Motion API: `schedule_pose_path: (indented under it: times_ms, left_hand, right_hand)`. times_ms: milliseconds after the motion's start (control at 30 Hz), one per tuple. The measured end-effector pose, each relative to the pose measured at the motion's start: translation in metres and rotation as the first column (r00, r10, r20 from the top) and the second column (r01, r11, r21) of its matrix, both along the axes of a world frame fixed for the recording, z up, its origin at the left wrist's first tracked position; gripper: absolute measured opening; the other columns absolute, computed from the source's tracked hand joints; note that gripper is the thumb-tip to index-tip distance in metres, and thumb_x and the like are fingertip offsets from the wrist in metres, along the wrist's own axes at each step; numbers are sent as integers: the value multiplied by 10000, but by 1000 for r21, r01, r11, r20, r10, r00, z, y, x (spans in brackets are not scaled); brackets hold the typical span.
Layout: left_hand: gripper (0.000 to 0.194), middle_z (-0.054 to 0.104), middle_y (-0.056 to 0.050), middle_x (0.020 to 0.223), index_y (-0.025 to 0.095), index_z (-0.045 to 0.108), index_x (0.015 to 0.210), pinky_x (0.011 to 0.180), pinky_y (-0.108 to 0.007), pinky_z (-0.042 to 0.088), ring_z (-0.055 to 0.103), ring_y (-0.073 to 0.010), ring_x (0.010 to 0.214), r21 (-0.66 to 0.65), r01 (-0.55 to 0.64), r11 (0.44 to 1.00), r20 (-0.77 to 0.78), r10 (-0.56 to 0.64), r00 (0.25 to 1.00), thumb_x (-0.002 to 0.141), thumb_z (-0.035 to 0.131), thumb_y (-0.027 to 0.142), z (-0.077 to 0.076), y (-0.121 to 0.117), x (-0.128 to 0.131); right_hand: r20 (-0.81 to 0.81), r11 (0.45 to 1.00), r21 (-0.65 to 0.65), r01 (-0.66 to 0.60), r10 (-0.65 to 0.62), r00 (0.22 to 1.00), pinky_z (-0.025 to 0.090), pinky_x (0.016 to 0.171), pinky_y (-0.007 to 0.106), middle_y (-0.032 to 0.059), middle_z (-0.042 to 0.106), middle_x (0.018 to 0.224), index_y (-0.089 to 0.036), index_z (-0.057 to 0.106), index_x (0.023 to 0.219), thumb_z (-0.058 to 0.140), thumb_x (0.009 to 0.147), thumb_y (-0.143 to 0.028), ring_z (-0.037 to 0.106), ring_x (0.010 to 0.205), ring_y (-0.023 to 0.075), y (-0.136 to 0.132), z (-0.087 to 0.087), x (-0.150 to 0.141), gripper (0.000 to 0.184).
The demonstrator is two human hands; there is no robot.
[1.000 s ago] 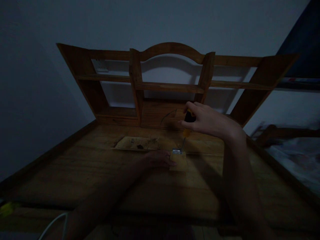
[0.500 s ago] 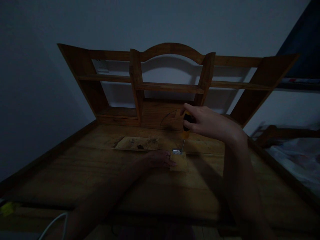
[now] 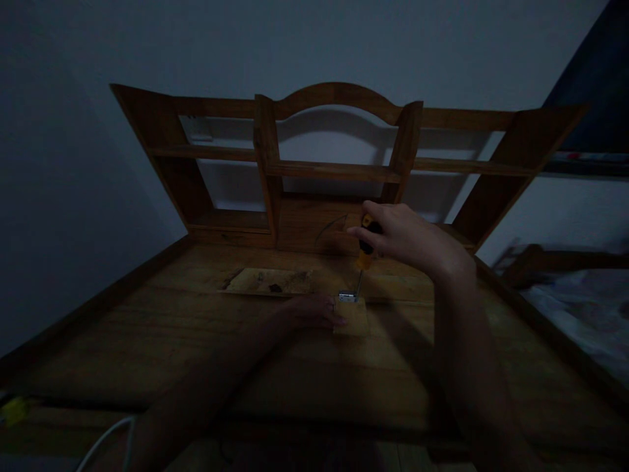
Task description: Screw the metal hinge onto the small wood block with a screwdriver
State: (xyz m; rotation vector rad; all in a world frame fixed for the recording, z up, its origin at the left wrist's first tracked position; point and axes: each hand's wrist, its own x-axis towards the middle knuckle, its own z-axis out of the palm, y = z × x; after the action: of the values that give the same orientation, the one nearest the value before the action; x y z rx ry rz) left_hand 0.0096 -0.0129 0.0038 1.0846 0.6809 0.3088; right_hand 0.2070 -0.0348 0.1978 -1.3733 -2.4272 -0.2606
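Note:
The scene is dim. My right hand is closed round the black and yellow handle of a screwdriver, which stands nearly upright. Its tip rests on a small metal bracket at the far edge of a small wooden block lying on the wooden desk. My left hand lies against the block's left side, holding it in place; its fingers are dark and hard to make out.
A wooden hutch with shelves stands at the back of the desk against a pale wall. A light, worn patch marks the desk top. A white cable and a yellow item lie at the lower left. Bedding is at the right.
My right hand's fingers have shifted round the screwdriver handle, as in turning it. The left hand and the block have stayed in place.

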Motion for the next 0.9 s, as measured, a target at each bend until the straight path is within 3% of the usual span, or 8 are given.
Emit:
schedule_pose_path:
  times_ms: [100,200,267,333,433,600,767,900]
  left_hand:
    - [288,725,-70,1002,97,690,995,1038,-355,409,640,-231,1070,-7,49,999,28,-49,998,724,767,155,2,-1,0]
    - [287,725,-56,1001,92,685,996,1031,-348,409,621,-251,1130,9,36,999,29,-37,999,723,758,143,2,-1,0]
    - [289,728,-34,979,105,686,990,1017,-334,424,623,-249,1138,17,28,999,18,-28,999,714,763,145,1,-1,-1]
    - [289,731,-20,985,124,691,989,1009,-318,435,624,-241,1148,17,33,999,14,-33,999,713,766,160,1,0,0]
    - [261,738,-14,981,136,700,957,1001,-307,448,641,-228,1124,7,30,1000,-7,-30,1000,708,769,166,2,0,0]
    - [312,740,-45,995,130,708,964,1014,-327,457,663,-215,1065,-12,9,1000,17,-9,1000,672,814,158,1,0,0]
    - [332,741,-33,998,155,720,947,992,-305,474,670,-198,1037,-25,36,999,30,-35,999,648,855,202,-4,4,-1]
    - [310,742,-49,1001,154,718,925,983,-311,476,674,-203,1026,-19,19,1000,7,-19,1000,647,851,193,-4,4,-1]
  right_hand:
    - [5,998,37,59,-59,998,445,803,393,143,641,1013,-161,549,1042,436,961,-561,616,938,297,3,-2,0,424]
    - [7,999,4,-45,45,999,442,860,380,138,615,1113,-172,527,1080,473,969,-440,598,1018,278,5,-3,0,295]
    - [3,998,-16,-68,68,998,447,837,369,117,629,1050,-181,523,1059,467,976,-397,604,992,267,6,-4,-1,238]
    - [0,1000,-8,-18,18,1000,451,803,381,109,632,976,-181,524,1039,441,983,-442,612,933,273,5,-4,-2,279]
    - [8,1000,5,31,-31,1000,456,817,399,126,603,1035,-177,520,1059,479,951,-473,607,938,284,3,-3,-3,318]
    - [44,997,-29,-71,72,996,449,879,368,123,556,1138,-180,510,1073,487,911,-227,591,1015,257,-4,-1,-5,170]
    - [27,1000,0,18,-18,999,452,840,386,118,588,1025,-180,519,1066,446,971,-370,602,947,266,-3,-5,-5,225]
    - [13,997,-29,-68,69,998,452,866,377,121,558,1126,-181,518,1083,512,923,-329,593,992,257,0,-5,-3,218]
